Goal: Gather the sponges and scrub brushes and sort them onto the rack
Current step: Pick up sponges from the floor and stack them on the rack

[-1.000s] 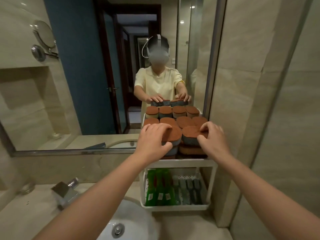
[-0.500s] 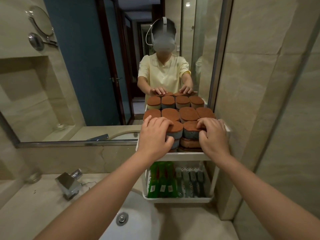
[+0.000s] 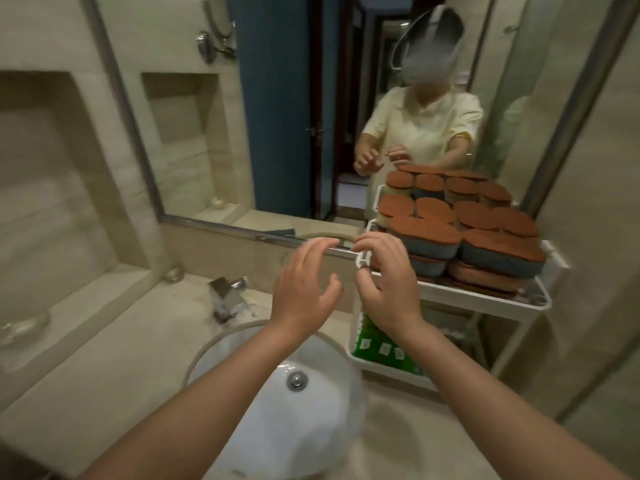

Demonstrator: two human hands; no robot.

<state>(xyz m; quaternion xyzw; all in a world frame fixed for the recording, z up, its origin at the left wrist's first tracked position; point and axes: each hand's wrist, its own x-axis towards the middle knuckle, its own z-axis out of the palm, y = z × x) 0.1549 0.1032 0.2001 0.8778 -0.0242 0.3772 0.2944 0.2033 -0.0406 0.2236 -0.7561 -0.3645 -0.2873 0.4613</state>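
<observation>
Your left hand (image 3: 304, 292) and right hand (image 3: 388, 282) hover empty over the glossy white basin (image 3: 277, 410), fingers loosely curled, gripping nothing. Just beside them, the sponges (image 3: 485, 244), rounded grey foam pads with coarse rust-brown scouring tops, sit stacked on the white plastic rack (image 3: 485, 301)'s top tier, probably packed tightly so all fit.

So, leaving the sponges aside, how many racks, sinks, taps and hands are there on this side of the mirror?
Rack: 1
Sink: 1
Tap: 1
Hands: 2, left hand and right hand
Total: 5
</observation>
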